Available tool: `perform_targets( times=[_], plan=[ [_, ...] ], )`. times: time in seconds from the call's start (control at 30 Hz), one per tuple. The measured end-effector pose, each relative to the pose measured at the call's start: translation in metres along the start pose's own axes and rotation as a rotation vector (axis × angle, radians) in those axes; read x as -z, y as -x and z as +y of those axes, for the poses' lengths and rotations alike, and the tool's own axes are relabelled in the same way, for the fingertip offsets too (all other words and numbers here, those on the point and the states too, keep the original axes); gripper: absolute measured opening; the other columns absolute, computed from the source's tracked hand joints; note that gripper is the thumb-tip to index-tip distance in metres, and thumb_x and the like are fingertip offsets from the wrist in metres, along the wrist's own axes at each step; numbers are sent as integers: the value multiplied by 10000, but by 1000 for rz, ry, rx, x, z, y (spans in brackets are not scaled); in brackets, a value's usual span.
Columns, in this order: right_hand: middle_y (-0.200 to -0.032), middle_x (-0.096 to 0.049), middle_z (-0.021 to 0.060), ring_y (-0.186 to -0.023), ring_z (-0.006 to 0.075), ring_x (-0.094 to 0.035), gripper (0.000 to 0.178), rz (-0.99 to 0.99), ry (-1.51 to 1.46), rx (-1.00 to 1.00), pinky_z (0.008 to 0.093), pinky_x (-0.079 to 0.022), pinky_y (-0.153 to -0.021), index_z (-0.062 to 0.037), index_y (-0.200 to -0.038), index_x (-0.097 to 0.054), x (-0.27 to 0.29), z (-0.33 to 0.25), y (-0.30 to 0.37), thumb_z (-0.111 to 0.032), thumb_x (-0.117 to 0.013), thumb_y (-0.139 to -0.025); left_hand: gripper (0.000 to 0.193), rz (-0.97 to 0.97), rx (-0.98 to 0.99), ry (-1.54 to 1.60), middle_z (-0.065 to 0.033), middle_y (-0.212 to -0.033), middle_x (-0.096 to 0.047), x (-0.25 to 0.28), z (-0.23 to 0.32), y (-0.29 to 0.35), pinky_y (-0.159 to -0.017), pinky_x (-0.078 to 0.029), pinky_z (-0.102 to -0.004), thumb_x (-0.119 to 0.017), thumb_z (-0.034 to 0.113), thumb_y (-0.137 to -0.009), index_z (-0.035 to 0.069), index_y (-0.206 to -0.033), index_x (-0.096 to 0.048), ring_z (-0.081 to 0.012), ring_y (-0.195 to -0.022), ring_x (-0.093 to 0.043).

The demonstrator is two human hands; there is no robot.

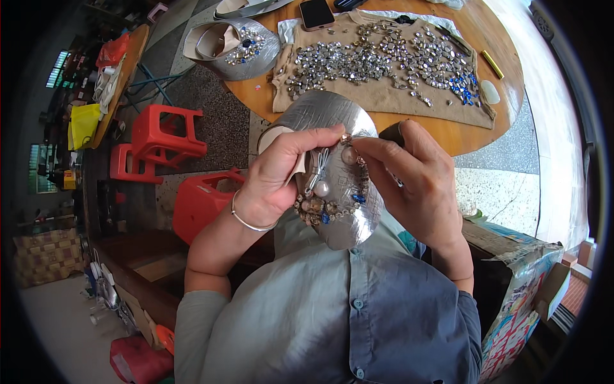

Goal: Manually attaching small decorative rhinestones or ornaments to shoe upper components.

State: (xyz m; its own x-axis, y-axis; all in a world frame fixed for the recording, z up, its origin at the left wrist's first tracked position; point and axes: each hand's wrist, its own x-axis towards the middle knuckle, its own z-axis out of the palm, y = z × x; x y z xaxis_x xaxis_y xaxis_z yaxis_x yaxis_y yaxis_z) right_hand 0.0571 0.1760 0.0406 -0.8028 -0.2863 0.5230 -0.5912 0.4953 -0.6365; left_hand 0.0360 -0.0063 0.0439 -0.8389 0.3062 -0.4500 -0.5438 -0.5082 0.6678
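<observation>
My left hand is closed on the edge of a curved silver piece that looks like a shoe upper, its thumb pressing near the top. Beads, pale pearls and blue stones run in a curved line over it, with a bundle of silvery strands beside a pearl. My right hand has its fingertips pinched together at the upper end of the bead line, close to my left thumb. What sits between those fingertips is too small to make out. A dark object behind the right fingers is partly hidden.
Loose clear gems and blue gems lie on a tan cloth atop a round wooden table. Nearby are a phone, a yellow stick and another gem-set silver piece. Red stools stand left.
</observation>
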Motion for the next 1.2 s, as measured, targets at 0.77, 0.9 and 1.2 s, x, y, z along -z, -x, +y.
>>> perform_targets(
  times=[0.77,0.9,1.2],
  plan=[
    [-752,-575,51,-687,157,-551,158,38,-92,-219,254,-427,-595,-38,-823,-649,-5,16,8,69,-634,-708,269,-111,-211,-340,-73,-868,-637,-2,0,2,-650,-519,-249,-620,-21,-735,-12,-998,-565,-140,-746,-633],
    [-771,-590,60,-708,162,-603,148,82,-128,-215,245,-470,-608,-10,-859,-628,-9,20,12,74,-627,-738,272,-129,-253,-328,-66,-873,-636,-2,-1,-1,-675,-514,-250,-644,-29,-724,-5,-985,-573,-132,-772,-628],
    [-914,-634,124,-721,233,-645,247,118,121,2,287,-502,-616,-8,-978,-580,-7,7,13,62,-619,-745,197,-121,-334,-346,-36,-841,-622,-3,-13,-1,-662,-489,-230,-646,-13,-757,-5,-944,-586,-93,-745,-595]
  ],
)
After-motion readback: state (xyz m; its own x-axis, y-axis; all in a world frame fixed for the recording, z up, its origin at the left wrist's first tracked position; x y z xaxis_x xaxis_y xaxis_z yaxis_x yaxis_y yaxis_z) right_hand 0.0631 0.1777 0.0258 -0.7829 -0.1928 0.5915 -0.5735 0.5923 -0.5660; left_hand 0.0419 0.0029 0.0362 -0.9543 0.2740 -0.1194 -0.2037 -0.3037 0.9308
